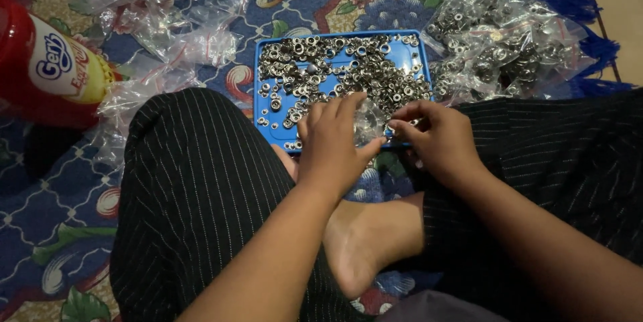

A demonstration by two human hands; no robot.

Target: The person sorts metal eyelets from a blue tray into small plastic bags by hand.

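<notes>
Both hands meet at the near edge of a blue tray (268, 88) of metal eyelets (348, 67) — left hand (331, 148) palm down, fingers spread, right hand (435, 138) curled, together pinching a small clear bag (370, 124), its contents hard to make out. Filled bags (502, 34) lie on the patterned carpet (47, 201).

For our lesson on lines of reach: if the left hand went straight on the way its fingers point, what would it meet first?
Probably the metal rings heaped on the blue tray: the left hand points up-frame over the tray's near edge. Depth is unclear.
</notes>
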